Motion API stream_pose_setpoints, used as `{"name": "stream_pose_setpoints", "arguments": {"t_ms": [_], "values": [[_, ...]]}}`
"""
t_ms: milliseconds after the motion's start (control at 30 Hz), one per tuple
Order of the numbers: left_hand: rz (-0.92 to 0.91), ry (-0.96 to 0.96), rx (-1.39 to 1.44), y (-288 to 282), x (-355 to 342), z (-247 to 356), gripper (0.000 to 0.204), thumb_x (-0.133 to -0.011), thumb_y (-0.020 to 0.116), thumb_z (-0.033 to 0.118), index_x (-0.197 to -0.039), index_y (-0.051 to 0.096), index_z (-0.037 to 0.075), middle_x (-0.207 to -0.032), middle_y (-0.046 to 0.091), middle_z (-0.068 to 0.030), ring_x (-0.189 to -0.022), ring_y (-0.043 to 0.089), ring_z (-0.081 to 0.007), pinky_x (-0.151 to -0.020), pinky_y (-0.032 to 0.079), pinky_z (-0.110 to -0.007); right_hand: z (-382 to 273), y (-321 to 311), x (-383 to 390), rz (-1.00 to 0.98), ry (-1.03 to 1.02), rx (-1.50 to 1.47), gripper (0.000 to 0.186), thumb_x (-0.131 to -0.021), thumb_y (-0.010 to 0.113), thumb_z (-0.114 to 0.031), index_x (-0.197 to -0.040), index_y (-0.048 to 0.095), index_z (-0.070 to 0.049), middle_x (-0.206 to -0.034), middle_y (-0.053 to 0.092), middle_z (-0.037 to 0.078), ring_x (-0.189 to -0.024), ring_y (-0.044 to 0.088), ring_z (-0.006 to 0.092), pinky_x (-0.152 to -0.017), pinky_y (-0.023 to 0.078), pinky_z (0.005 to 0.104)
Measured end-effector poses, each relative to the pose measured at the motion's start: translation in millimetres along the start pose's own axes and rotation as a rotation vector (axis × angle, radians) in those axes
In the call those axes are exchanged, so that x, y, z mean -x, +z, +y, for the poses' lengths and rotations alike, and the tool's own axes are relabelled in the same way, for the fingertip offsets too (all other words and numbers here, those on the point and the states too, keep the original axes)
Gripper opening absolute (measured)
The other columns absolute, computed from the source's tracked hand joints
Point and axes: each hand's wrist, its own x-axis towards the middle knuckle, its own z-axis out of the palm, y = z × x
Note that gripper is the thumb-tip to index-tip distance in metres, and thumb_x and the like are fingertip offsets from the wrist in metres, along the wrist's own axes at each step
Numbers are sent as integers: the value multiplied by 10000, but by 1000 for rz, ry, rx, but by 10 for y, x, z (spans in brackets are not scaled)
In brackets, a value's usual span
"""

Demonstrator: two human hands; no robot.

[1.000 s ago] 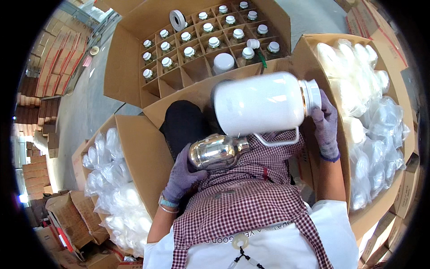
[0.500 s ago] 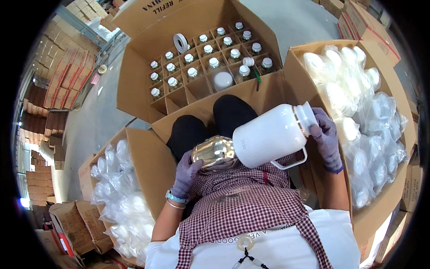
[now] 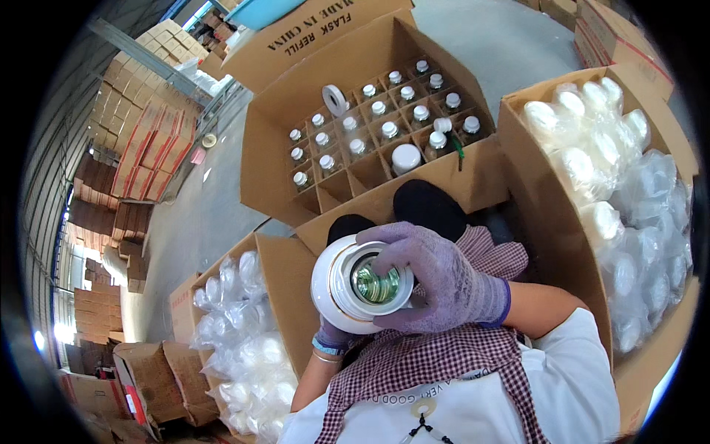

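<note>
"Since the white flask [image 3: 322,298] turns its mouth toward the viewer, what is out of sight?"

"Most of its body, foreshortened behind its own collar, and nearly all of the left hand [image 3: 334,337]. Only a purple patch shows below the flask, so I can't tell how those fingers are set."

"And the right hand [image 3: 447,285]?"

"Gloved in greyish purple, it curls about the collar and grips it, fingers bent over the rim (one fingertip partly covers the opening, and whether it touches anything inside is hard to make out)."

"How does the flask look?"

"Glossy white and rounded, with a thin gold line about the neck. Inside the mouth, glass [image 3: 379,288] gleams silver and green."

"Where is it?"

"Held in front of the checked apron [image 3: 429,359], near the divided carton [image 3: 268,166] of white-capped bottles [image 3: 325,161]."
</note>
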Motion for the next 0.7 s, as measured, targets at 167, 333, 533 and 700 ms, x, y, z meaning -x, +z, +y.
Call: {"name": "stream_pose_setpoints", "arguments": {"t_ms": [167, 333, 533, 700], "values": [[-79, -247, 514, -80, 211, 102, 715, -905, 765, 229, -1514, 405, 127, -1469, 516, -77, -1362, 496, -213, -1169, 391, -372, 40, 164, 42, -107, 136, -219, 777, -663, 942, -232, -1299, 524, -71, -1307, 597, 200, -1174, 639, 357, -996, 525, 442], [-155, -298, 587, -33, 254, 53, 730, -899, 771, 232, -1519, 400, 128, -1477, 509, -77, -1368, 489, -214, -1172, 385, -373, 47, 196, 40, -74, 21, -289, 723, -691, 922, -203, -1284, 526, -84, -1292, 584, 203, -1159, 635, 352, -997, 522, 437], [-150, -299, 599, 71, 236, -17, 748, -892, 778, 236, -1524, 393, 129, -1487, 500, -78, -1376, 482, -217, -1177, 377, -375, 162, 154, 43, -60, -30, -223, 511, -703, 923, -249, -1053, 575, -116, -1290, 570, 197, -1124, 655, 332, -890, 580, 383], [-128, -295, 598, 141, 220, -45, 762, -886, 783, 239, -1529, 388, 130, -1496, 493, -79, -1382, 476, -218, -1180, 371, -377, 119, 19, -38, -155, -39, -227, 444, -702, 922, -325, -902, 590, -108, -1237, 597, 192, -1072, 682, 331, -842, 601, 373]]}}
